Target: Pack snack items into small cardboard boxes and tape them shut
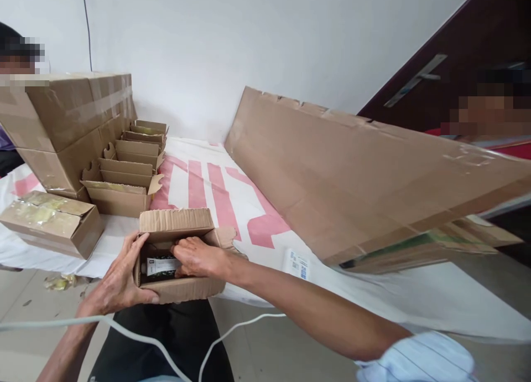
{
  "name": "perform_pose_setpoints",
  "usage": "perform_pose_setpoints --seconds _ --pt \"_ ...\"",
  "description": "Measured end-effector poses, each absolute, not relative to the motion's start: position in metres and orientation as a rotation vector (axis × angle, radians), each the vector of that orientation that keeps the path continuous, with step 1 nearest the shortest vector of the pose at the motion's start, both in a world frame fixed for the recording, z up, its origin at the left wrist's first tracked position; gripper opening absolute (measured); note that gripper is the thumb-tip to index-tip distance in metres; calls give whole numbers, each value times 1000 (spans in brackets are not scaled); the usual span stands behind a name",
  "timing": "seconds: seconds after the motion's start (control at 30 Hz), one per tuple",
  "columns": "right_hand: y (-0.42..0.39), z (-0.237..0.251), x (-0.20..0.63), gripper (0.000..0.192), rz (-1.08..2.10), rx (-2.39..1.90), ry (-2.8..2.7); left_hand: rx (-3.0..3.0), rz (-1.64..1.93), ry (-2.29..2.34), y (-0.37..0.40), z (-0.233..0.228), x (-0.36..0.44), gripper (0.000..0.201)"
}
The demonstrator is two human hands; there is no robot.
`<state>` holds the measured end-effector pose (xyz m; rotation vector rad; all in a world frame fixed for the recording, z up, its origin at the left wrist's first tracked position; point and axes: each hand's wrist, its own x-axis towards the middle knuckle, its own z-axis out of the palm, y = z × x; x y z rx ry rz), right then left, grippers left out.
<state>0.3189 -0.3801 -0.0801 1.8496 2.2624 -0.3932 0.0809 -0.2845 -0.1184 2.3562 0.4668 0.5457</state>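
An open cardboard box (182, 290) sits at the near edge of the table, above my lap, with its flaps folded up. My left hand (126, 279) wraps round its left end, thumb along the front wall and fingers at the back corner. Inside lies a black item with a white label (161, 266); its kind is not clear. My right hand (199, 257) reaches into the box from the right, fingers curled down at the right end of the black item. What those fingertips grip is hidden.
Several open small cartons (120, 199) stand in a row at left, before stacked large boxes (62, 116). A taped carton (53, 221) lies nearer. A large cardboard sheet (352, 177) leans at right, near a white labelled packet (296, 264). White cables (136, 337) cross below. Two people sit at the sides.
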Motion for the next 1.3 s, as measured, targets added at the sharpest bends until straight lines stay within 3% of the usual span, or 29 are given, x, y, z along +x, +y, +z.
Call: perform_pose_setpoints --seconds 0.37,0.57,0.7,0.83,1.03,1.17,1.3 --pt "-357 -98 324 40 -649 1782 2240 2277 556 550 -277 -127 86 131" --pt "-387 -63 343 43 -853 2211 2296 2302 632 556 -261 -123 82 119" --pt "-409 -44 356 46 -1217 2657 2386 2370 643 641 -238 -121 75 111" --pt "-411 -47 360 48 -1847 2743 2630 2545 528 775 -229 -107 70 103" --pt "-397 -64 342 50 -2806 2498 2513 2785 954 800 -252 -70 83 47" --pt "-387 -69 323 50 -2999 2457 2428 2441 845 700 -267 -58 115 54" --pt "-373 -71 309 53 -2785 2553 2556 2191 688 419 -274 -51 145 68"
